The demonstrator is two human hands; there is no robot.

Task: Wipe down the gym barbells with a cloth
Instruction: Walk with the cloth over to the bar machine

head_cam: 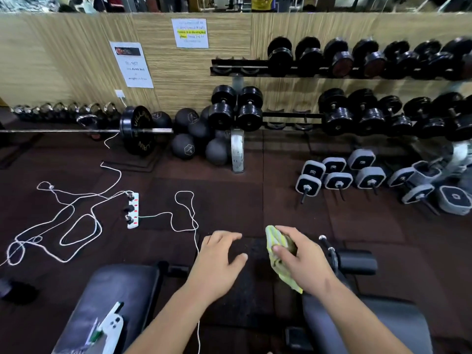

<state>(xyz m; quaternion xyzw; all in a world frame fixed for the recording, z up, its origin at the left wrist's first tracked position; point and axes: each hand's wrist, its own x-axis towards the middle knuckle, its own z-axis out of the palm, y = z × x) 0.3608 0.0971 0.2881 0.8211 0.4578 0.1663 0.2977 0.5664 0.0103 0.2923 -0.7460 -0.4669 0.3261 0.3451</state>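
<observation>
Cloth (272, 240), 1: bunched in right hand (305, 260); left hand (219, 254) slack, empty. Best: wipe barbell (138, 130), far beyond left hand, lengthwise.

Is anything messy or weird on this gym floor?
Yes. White cords lie in tangled loops across the floor by a power strip, easy to trip on. Grey dumbbells sit on the floor in front of the rack, though its top shelf has empty cradles.
</observation>
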